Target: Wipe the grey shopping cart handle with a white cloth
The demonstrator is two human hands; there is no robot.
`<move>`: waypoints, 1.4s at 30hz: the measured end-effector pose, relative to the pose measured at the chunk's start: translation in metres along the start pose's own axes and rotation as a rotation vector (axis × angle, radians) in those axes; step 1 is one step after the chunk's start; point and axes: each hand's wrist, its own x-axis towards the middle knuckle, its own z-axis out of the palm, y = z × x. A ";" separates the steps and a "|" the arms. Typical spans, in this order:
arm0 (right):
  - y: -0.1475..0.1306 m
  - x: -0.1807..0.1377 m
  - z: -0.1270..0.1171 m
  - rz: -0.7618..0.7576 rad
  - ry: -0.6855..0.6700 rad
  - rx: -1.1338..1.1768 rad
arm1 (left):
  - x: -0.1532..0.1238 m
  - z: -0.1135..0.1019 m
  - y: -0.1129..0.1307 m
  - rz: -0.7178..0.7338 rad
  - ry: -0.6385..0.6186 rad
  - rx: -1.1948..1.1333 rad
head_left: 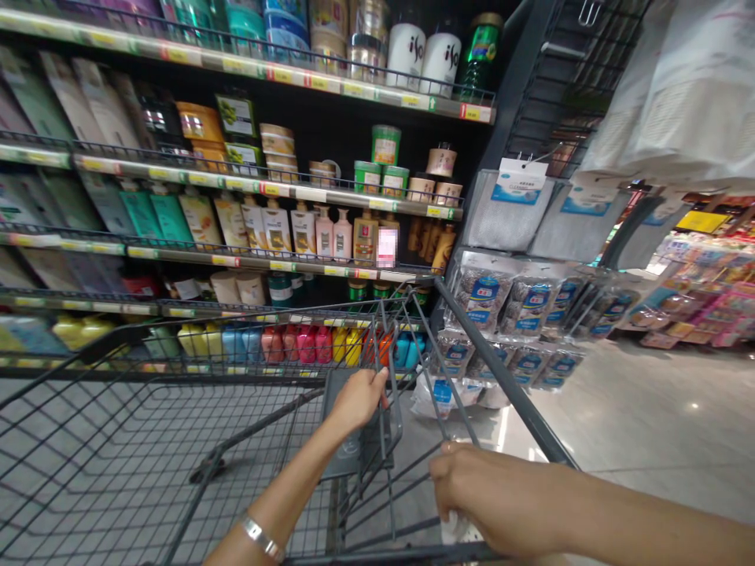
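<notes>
A dark wire shopping cart (508, 377) fills the lower part of the head view, tilted across it. My left hand (359, 397), with a silver bracelet at its wrist, is closed round the upright wires by the cart's folding child seat (340, 460). Lower and to the right, my right hand (477, 487) is closed beside the cart's side wires. A bit of something white (455, 527) shows under its curled fingers, and I cannot make out what it is. The cart's basket (118, 472) shows grey floor through its mesh.
Store shelves (330, 195) with shampoo bottles (276, 228), tubs and jars run behind the cart. Packs of scouring pads (480, 295) and mesh cleaning cloths (507, 208) hang close at the right. Tiled floor (642, 424) stretches toward another stocked display (708, 291).
</notes>
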 end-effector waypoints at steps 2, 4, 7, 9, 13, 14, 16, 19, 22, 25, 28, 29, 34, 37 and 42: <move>0.002 0.000 0.000 -0.003 0.019 -0.057 | 0.001 0.000 0.000 0.004 -0.002 -0.015; 0.009 0.006 -0.001 0.011 0.053 -0.126 | 0.001 0.000 0.000 0.012 -0.001 -0.026; 0.029 0.022 -0.005 0.035 0.126 -0.193 | 0.002 0.000 0.000 0.026 0.001 -0.035; 0.045 0.035 -0.010 0.043 0.171 -0.234 | 0.001 0.000 0.000 0.029 -0.001 -0.040; 0.075 0.061 -0.026 0.081 0.246 -0.297 | -0.001 -0.001 0.002 0.016 -0.008 -0.042; 0.082 0.068 -0.031 0.089 0.262 -0.301 | -0.002 -0.001 0.002 0.010 -0.010 -0.041; 0.095 0.081 -0.040 0.099 0.278 -0.299 | -0.003 -0.002 0.002 0.002 -0.015 -0.038; 0.115 0.102 -0.051 0.138 0.292 -0.320 | -0.006 -0.002 0.000 -0.006 -0.025 -0.032; 0.135 0.122 -0.061 0.212 0.317 -0.360 | -0.008 -0.003 -0.001 -0.015 -0.026 -0.023; 0.151 0.139 -0.071 0.266 0.344 -0.373 | -0.011 -0.004 0.000 -0.020 -0.028 -0.016; 0.165 0.152 -0.080 0.312 0.378 -0.378 | -0.013 -0.004 0.002 -0.026 -0.026 -0.010; 0.169 0.156 -0.082 0.327 0.387 -0.381 | -0.014 -0.004 0.003 -0.030 -0.025 -0.007; 0.188 0.173 -0.090 0.408 0.422 -0.410 | -0.016 -0.004 0.002 -0.062 -0.017 0.003; 0.193 0.182 -0.092 0.450 0.434 -0.436 | -0.015 -0.003 0.000 -0.069 -0.019 -0.011; 0.189 0.181 -0.088 0.428 0.372 -0.476 | -0.012 -0.002 -0.002 -0.052 -0.005 0.001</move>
